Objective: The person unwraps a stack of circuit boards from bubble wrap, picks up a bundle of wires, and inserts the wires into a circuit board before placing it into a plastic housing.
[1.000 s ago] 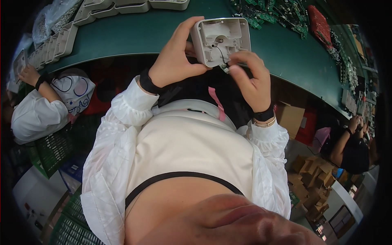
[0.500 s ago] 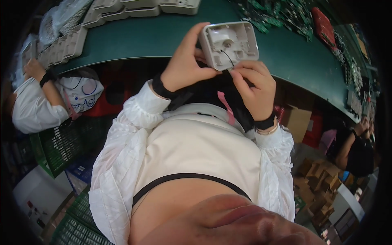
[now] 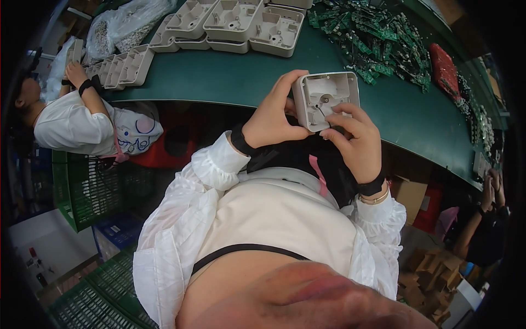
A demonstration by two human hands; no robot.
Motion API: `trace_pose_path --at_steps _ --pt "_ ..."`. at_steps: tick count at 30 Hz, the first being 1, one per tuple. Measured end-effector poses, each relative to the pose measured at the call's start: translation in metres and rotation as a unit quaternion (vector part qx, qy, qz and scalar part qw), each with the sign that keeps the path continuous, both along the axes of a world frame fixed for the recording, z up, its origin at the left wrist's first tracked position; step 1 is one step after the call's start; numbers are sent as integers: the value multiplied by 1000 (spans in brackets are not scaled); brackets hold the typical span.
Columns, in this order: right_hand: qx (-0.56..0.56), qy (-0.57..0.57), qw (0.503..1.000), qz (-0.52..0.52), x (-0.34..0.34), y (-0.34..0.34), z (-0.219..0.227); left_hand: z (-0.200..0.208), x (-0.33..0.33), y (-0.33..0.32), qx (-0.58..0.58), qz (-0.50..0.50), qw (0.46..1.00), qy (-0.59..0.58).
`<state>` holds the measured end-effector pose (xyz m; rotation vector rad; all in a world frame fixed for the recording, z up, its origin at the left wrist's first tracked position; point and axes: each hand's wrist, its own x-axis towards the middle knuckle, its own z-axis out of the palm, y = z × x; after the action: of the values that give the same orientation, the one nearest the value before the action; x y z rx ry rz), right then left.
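My left hand (image 3: 272, 118) grips a small off-white plastic housing (image 3: 335, 88) by its left side, with the thumb along the lower edge. Its open, compartmented inside faces up toward me, held above the near edge of the green table (image 3: 219, 79). A thin black wire (image 3: 321, 111) comes out of a hole in the middle of the housing. At the lower right of the housing, my right hand (image 3: 359, 141) is closed at the fingertips on the wire's loose end. The fingers partly cover the inside, so the exact pinch point is hidden.
Similar off-white housings (image 3: 233, 24) stand in rows at the back left. A heap of green circuit boards (image 3: 378, 41) lies at the back right, beside a red bag (image 3: 444, 68). Co-workers sit at both sides; a green crate (image 3: 82, 189) is at lower left.
The whole view has shifted, so the table and housing sit lower in it. My right fingers have moved from below the housing's edge to over its lower right inside, with the wire.
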<state>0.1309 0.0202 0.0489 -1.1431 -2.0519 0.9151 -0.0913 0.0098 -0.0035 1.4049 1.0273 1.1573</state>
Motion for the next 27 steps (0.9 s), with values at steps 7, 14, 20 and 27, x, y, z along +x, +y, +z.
trace_pose_path --at_steps 7,14,20,27 --pt "56 -31 994 91 27 28 0 3 18 12 -8 -19 1000 -18" --pt "90 -67 991 80 84 40 15 25 37 27 36 -7 999 22" --pt "192 -177 965 -23 246 64 21 59 -35 60 317 274 818 393" --pt "91 -321 920 -205 443 107 19 49 -86 83 268 300 660 634"
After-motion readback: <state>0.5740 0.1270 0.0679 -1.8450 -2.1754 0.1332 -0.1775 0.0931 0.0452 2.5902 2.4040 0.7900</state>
